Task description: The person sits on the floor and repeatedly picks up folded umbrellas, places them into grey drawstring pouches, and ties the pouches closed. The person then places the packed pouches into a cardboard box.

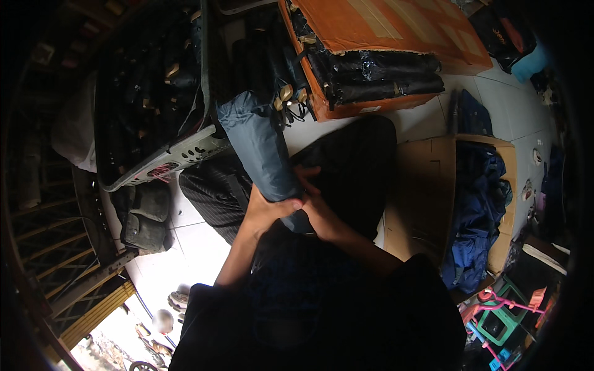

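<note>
A grey-blue folded umbrella [255, 139], its cloth rolled into a thick bundle, slants over my lap with its far end up and to the left. My left hand [263, 209] wraps round its near part, the thumb lying across the cloth. On the other side my right hand [311, 201] closes against the same near part, a few fingers partly raised. The near tip shows just below my hands. Beyond it lie several dark umbrellas with tan handle ends [286, 93] and looped straps.
At the left stands a grey plastic crate [185, 153] full of dark umbrellas. An orange carton [383, 21] with black wrapped bundles [377, 86] is ahead. Right of my knee, a brown cardboard box [421, 185] holds blue cloth items [476, 216]. A green stool [508, 309] lies lower right.
</note>
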The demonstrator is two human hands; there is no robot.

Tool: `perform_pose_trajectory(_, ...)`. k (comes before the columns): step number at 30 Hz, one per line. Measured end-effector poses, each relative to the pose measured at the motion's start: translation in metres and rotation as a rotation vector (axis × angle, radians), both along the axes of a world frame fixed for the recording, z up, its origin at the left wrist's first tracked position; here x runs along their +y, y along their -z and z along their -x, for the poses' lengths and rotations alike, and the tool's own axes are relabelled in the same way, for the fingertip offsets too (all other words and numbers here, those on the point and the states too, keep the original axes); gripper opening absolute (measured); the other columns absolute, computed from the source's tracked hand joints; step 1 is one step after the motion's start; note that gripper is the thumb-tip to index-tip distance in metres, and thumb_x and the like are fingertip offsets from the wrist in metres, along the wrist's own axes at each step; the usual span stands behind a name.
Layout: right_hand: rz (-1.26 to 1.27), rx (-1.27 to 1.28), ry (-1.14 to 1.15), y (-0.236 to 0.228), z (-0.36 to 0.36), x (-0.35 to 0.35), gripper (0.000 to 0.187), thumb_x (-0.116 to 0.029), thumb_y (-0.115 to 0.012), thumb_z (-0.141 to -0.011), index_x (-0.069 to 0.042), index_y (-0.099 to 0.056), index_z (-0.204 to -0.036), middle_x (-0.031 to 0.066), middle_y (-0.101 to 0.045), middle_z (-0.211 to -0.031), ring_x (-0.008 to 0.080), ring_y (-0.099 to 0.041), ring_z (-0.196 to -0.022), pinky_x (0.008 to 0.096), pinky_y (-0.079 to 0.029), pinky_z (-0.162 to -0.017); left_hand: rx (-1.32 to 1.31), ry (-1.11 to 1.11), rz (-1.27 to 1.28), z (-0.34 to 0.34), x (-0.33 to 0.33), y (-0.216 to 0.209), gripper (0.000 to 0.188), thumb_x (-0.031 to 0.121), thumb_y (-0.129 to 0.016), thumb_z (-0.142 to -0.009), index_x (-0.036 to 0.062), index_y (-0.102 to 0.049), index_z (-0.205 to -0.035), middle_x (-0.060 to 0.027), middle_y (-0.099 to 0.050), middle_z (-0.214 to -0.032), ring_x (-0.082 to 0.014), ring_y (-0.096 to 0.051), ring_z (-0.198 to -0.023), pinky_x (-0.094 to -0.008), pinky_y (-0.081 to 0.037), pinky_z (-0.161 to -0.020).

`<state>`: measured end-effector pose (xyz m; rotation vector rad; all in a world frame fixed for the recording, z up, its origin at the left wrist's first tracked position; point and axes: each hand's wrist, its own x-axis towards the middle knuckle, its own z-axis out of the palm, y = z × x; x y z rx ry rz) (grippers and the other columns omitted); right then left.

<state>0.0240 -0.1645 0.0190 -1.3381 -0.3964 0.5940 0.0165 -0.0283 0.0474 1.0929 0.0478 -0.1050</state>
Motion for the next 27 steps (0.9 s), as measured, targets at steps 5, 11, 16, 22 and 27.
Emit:
perform_pose_trajectory(5, -0.021, 0.480, -0.068, -0.018, -0.006, -0.002, 0.046, -0.031, -0.042, -0.098, -0.004, -0.041, -0.135, 0.0177, -0.044, -0.130, 0.0250, -0.054, -0.114, 0.0353, -0.046, -0.093, 0.158, -0.137, 0.135, 0.006, -0.008, -0.007, 0.048, 0.017, -0.079, -0.071, -0.0092, -0.060, -0.106, -0.0200, -0.066, -0.103, -0.0255, -0.066, -0.093, -0.0366, -0.052, -0.082)
perform_pose_trajectory(11, -0.326, 0.428, 0.037, 0.017, 0.012, -0.002, 0.044, -0.034, -0.039, -0.099, -0.002, -0.042, -0.130, 0.0135, -0.057, -0.105, 0.0209, -0.063, -0.088, 0.0335, -0.052, -0.075, 0.087, -0.045, -0.083, 0.000, -0.001, -0.021, 0.032, 0.012, -0.074, -0.077, -0.0087, -0.064, -0.100, -0.0195, -0.067, -0.103, -0.0224, -0.067, -0.088, -0.0334, -0.054, -0.077)
perform_pose_trajectory(16, -0.409, 0.397, -0.087, 0.022, 0.010, -0.004, 0.049, -0.035, -0.041, -0.098, -0.001, -0.039, -0.134, 0.0106, -0.059, -0.089, 0.0179, -0.062, -0.071, 0.0297, -0.051, -0.061, 0.049, -0.068, -0.120, -0.009, 0.002, -0.025, 0.029, 0.014, -0.074, -0.078, -0.0051, -0.066, -0.098, -0.0144, -0.069, -0.100, -0.0181, -0.067, -0.083, -0.0317, -0.055, -0.072)
perform_pose_trajectory(22, -0.295, 0.385, 0.242, 0.012, 0.011, 0.003, 0.053, -0.037, -0.048, -0.093, 0.002, -0.044, -0.129, 0.0099, -0.057, -0.084, 0.0142, -0.057, -0.061, 0.0271, -0.045, -0.050, 0.130, -0.033, -0.192, -0.005, -0.016, -0.024, 0.029, 0.018, -0.075, -0.077, 0.0000, -0.068, -0.099, -0.0094, -0.069, -0.100, -0.0114, -0.065, -0.075, -0.0228, -0.048, -0.044)
perform_pose_trajectory(27, -0.266, 0.410, 0.254, -0.007, 0.003, -0.001, 0.050, -0.029, -0.051, -0.092, 0.003, -0.044, -0.128, 0.0093, -0.057, -0.083, 0.0125, -0.055, -0.055, 0.0261, -0.043, -0.047, 0.150, -0.068, -0.073, -0.002, -0.017, -0.023, 0.032, 0.021, -0.074, -0.078, -0.0007, -0.067, -0.101, -0.0076, -0.069, -0.101, -0.0103, -0.065, -0.072, -0.0219, -0.047, -0.042)
